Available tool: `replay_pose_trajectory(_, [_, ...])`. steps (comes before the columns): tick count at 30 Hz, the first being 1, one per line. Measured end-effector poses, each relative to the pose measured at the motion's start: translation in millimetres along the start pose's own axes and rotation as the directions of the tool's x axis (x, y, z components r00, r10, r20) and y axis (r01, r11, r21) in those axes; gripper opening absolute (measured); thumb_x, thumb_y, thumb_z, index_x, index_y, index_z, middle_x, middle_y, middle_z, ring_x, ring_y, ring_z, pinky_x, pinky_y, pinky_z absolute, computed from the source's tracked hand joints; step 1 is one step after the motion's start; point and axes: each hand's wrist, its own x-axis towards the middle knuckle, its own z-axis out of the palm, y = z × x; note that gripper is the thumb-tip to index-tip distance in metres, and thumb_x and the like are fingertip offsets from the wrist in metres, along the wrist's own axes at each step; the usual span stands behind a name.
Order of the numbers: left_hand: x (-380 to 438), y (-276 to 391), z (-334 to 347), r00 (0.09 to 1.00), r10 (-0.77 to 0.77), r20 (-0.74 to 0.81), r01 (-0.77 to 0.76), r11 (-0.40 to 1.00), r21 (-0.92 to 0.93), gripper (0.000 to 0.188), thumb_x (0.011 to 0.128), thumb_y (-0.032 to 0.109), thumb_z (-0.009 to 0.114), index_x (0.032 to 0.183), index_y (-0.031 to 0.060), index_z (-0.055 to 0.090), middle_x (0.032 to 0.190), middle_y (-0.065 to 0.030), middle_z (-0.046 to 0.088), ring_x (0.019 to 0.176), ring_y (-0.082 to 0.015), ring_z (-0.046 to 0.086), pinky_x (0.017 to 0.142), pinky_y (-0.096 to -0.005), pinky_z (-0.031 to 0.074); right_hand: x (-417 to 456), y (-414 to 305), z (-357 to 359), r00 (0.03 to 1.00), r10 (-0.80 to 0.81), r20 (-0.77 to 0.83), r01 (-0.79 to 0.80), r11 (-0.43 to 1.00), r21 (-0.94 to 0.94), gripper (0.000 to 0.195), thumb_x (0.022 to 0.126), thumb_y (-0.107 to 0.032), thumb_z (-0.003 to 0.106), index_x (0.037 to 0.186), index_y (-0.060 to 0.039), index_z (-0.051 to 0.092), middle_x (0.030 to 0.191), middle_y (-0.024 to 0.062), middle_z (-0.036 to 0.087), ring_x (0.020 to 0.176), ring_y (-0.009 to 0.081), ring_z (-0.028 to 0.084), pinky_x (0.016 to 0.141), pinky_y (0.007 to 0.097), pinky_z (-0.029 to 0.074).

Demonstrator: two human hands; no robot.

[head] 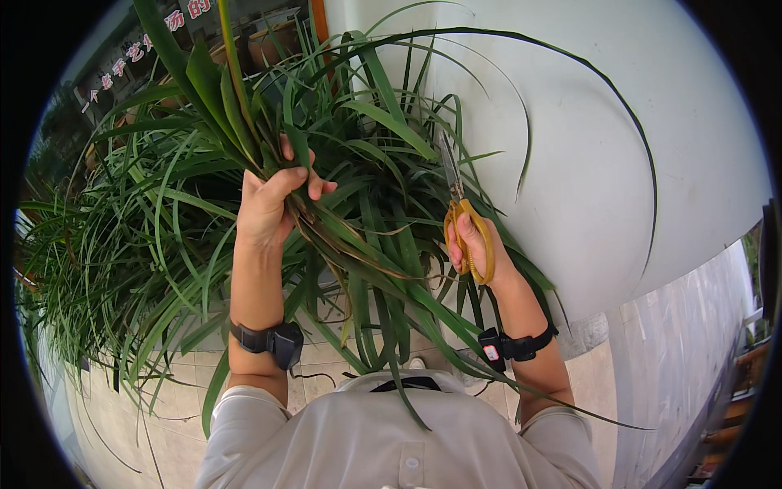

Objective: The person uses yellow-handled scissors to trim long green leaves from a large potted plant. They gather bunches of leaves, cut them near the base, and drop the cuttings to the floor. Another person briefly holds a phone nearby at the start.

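Note:
My left hand [278, 183] grips a bunch of long strap-shaped leaves [229, 116] of a potted plant, gathered near their base. Some leaves in the bunch have dry brown edges [330, 244] and hang down to the right towards my chest. In my right hand [479, 247] is a pair of scissors [467, 223] with yellow handles, its metal blades pointing up and away from me, nearly together. The blade tips lie beside green leaves near the white wall, apart from the gathered bunch. Dense foliage [153, 202] spreads under and around both hands; its base is hidden.
A smooth white wall [580, 122] curves along the right. At the upper left, a window [116, 67] bears writing, with brown pots [272, 46] visible there. Tan floor tiles [171, 391] lie below. Black bands with devices circle both forearms, and a cable hangs by the left one [287, 345].

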Motion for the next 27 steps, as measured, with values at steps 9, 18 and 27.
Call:
replay_pose_trajectory(9, [71.9, -106.7, -23.9, 0.789, -0.447, -0.421, 0.548, 0.823, 0.154, 0.015, 0.072, 0.002, 0.073, 0.078, -0.0009, 0.06, 0.051, -0.0014, 0.047, 0.042, -0.0135, 0.045, 0.046, -0.0298, 0.045, 19.9, 32.9, -10.7, 0.974, 0.223, 0.033, -0.218, 0.97, -0.104, 0.064, 0.08, -0.069, 0.052, 0.068, -0.0072, 0.045, 0.055, 0.0009, 0.045, 0.046, 0.0106, 0.045, 0.045, 0.0242, 0.04])
replay_pose_trajectory(18, [99.7, -213.5, -92.6, 0.635, -0.487, -0.6, 0.648, 0.758, 0.072, 0.016, 0.074, -0.004, 0.059, 0.059, -0.0069, 0.054, 0.056, -0.0141, 0.054, 0.046, -0.0247, 0.052, 0.047, -0.0385, 0.048, 48.8, 88.0, -21.4, 0.89, 0.455, 0.023, -0.443, 0.877, -0.186, 0.067, 0.075, -0.073, 0.055, 0.068, -0.0073, 0.047, 0.053, 0.0004, 0.045, 0.045, 0.0111, 0.048, 0.045, 0.0243, 0.042])
replay_pose_trajectory(27, [125.7, -267.7, -127.1, 0.503, -0.628, -0.593, 0.694, 0.703, -0.156, 0.012, 0.079, -0.004, 0.056, 0.068, -0.0069, 0.057, 0.06, -0.0125, 0.055, 0.05, -0.0237, 0.054, 0.05, -0.0369, 0.048, 46.9, 96.0, -22.3, 0.921, 0.388, 0.036, -0.381, 0.917, -0.119, 0.066, 0.078, -0.072, 0.051, 0.065, -0.0079, 0.045, 0.049, 0.0003, 0.042, 0.041, 0.011, 0.044, 0.042, 0.0245, 0.038])
